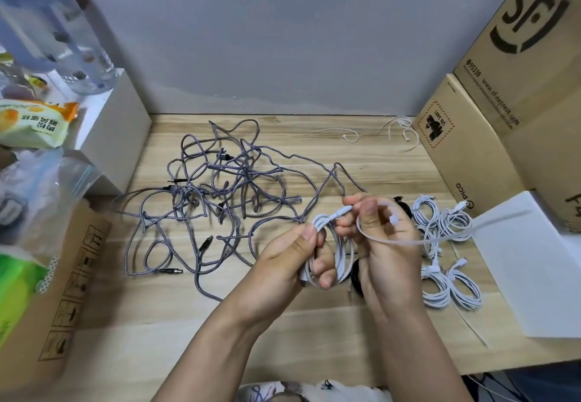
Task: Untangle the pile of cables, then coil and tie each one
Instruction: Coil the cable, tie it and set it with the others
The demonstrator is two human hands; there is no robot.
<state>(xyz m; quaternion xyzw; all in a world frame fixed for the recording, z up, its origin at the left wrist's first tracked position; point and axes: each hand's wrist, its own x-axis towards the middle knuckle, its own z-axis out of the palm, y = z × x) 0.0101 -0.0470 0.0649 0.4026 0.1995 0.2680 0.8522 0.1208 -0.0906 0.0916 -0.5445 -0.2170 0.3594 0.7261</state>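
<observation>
Head view, forward-down, close above table (283,323)

White cable coil (338,253) in left hand (283,263), zip tie (440,238) in right hand (383,244).

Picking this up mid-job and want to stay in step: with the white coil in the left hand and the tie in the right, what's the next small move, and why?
Probably wrap the white tie around the white coil and cinch it. The left hand grips the coil already gathered into loops, and the right hand holds the tie looped but not yet closed round the bundle. Finished white coils lie tied to the right; the grey braided tangle still waits.
</observation>
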